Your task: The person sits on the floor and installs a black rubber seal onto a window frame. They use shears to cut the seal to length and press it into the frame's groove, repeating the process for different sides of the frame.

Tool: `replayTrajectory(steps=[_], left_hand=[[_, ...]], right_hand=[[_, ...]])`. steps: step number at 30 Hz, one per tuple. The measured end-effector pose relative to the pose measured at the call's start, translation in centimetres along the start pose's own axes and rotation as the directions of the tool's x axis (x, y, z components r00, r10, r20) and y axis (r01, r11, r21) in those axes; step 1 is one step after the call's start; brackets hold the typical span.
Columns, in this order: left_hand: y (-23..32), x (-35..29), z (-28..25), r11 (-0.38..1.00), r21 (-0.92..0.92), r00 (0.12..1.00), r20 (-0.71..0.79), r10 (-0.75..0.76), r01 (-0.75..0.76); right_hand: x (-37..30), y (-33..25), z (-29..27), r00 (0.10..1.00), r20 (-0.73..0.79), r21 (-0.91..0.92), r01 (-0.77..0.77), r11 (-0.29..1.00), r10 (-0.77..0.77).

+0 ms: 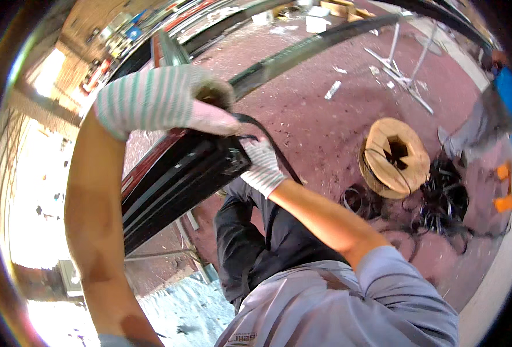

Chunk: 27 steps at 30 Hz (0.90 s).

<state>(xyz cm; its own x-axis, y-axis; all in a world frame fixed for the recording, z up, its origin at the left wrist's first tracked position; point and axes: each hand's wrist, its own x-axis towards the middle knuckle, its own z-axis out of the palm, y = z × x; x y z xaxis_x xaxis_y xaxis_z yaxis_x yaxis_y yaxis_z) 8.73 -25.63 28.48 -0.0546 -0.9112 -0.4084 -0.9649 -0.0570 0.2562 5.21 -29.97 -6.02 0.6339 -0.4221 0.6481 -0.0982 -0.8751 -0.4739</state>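
Left fingers (212,117), right fingers (259,152) at black bars (178,182), grips unclear, wooden spool (415,161) beside strapping (446,196)

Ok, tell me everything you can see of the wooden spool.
The wooden spool sits on the reddish floor, its rounded tan flange facing up. It looks like wood, with a dark angular opening in the middle. A thin black strand crosses the flange, and tangled black strapping lies on its right. Its underside is hidden.

I'm in a workshop: long black bars (175,185) before me, a wooden spool (413,155) and a metal stand (393,43) on the littered red floor (319,127).
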Motion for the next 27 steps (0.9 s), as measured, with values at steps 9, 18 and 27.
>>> replayTrajectory(steps=[9,18,27], left_hand=[[-0.5,3.0,1.0,0.975,-0.210,0.998,0.012,-0.067,0.068],[1.2,3.3,1.4,0.931,-0.324,0.985,0.027,-0.169,0.169],[1.3,4.5,0.1,0.983,-0.164,0.994,0.079,-0.076,0.088]], right_hand=[[4.3,4.5,-5.5,0.933,0.100,0.602,-0.333,0.726,0.346],[-3.8,9.9,-6.1,0.844,0.091,0.104,-0.536,0.838,0.529],[-12.1,4.2,-9.8,0.623,0.681,0.334,-0.732,0.594,0.384]])
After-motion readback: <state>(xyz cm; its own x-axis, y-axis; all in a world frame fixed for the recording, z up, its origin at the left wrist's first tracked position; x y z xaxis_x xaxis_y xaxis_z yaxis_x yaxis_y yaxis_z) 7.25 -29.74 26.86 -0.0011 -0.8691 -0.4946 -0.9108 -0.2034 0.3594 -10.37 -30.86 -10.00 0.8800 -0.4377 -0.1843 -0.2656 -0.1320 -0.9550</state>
